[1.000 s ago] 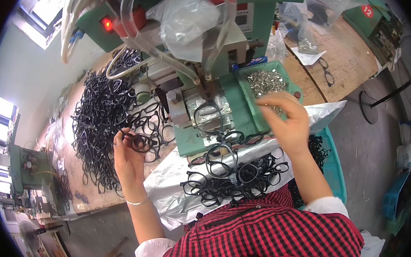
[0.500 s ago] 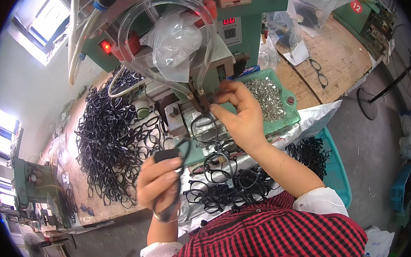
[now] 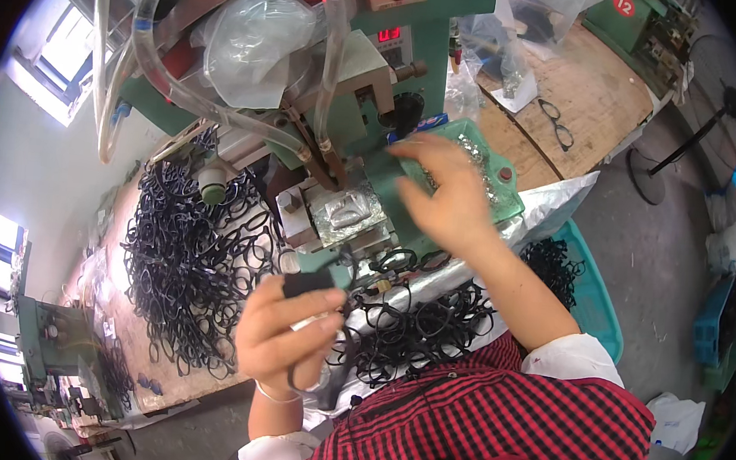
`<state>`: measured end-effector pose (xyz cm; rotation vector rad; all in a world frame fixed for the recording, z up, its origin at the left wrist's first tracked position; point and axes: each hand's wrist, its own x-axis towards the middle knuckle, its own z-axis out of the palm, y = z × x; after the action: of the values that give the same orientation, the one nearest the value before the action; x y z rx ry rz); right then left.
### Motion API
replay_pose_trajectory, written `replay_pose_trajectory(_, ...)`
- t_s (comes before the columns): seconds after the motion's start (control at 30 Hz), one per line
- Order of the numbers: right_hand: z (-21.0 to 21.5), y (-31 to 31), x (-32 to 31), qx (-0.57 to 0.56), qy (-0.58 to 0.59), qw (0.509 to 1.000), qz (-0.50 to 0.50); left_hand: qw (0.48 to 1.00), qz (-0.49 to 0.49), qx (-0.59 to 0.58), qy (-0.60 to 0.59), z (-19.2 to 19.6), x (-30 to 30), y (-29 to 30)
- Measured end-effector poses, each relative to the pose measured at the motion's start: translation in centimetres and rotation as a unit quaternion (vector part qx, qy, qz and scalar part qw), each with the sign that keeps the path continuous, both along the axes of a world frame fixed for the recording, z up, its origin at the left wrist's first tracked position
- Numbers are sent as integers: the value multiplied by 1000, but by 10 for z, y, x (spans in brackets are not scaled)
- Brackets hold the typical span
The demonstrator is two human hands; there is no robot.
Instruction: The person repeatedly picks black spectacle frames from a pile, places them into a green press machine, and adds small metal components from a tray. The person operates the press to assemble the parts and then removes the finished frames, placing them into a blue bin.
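Observation:
My left hand point(image 3: 286, 332) is closed round a black eyeglass frame point(image 3: 341, 358), partly blurred, in front of the machine; a black pad covers a fingertip. My right hand point(image 3: 455, 198) hovers by the left side of a green tray point(image 3: 506, 202) of small shiny metal parts point(image 3: 471, 147). Its thumb and index finger are spread, and I see nothing between them; motion blurs them. Between the hands sits the press's metal fixture point(image 3: 348, 211), with no frame on it. Two slim tips point(image 3: 330, 168) of the green press point(image 3: 419, 78) stand just above it.
A big heap of black eyeglass frames point(image 3: 183, 276) covers the bench on the left. More frames point(image 3: 429, 330) lie on silvery sheeting before me. A turquoise crate point(image 3: 592, 291) holds others at right. Clear hoses point(image 3: 221, 119) and a plastic bag point(image 3: 257, 44) hang off the press.
The eyeglass frame under the press tips has left the fixture. My right hand has drawn away to the right, its fingers spreading. The whole view has shifted, moving the press leftward in the picture.

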<state>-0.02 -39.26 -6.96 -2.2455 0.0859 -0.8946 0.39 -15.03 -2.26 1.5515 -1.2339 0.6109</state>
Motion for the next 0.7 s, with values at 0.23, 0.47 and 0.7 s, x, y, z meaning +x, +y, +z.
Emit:
replay_pose_trajectory(0.23,-80,-59,-10,-174,28,976,-124,971,211,-91,69,31,46,-1)
replay_pose_trajectory(0.47,-93,-60,-9,515,-108,849,-43,982,61,-106,144,34,64,2)
replay_pose_trajectory(0.7,-12,-3,4,454,-35,886,89,978,27,-123,167,-23,40,20)
